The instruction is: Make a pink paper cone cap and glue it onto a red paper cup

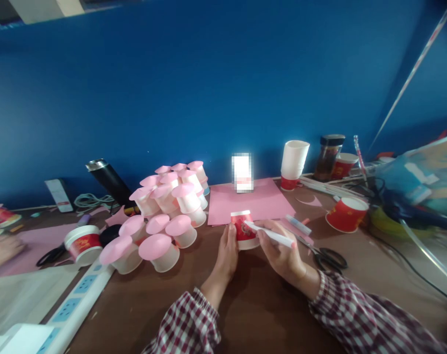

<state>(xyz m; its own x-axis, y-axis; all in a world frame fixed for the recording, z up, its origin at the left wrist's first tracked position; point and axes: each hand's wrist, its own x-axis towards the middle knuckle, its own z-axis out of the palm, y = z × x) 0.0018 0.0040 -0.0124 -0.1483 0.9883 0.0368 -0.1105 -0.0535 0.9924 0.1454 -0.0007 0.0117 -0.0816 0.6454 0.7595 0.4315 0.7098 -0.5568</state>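
A small red paper cup (243, 228) stands upside down on the brown table, at the near edge of a pink paper sheet (251, 201). My left hand (227, 254) presses against the cup's left side. My right hand (282, 253) grips a white marker pen (269, 234) whose tip rests on the cup's right side. Both sleeves are checked red and white.
Left of the cup is a heap of several upturned cups with pink paper tops (163, 214). Scissors (324, 255) and a glue stick (298, 224) lie to the right, near a red cup (346, 214). A white cup stack (293, 162), a jar (328, 156) and a power strip (70, 307) stand around. Another person's hand (0, 250) is at the far left.
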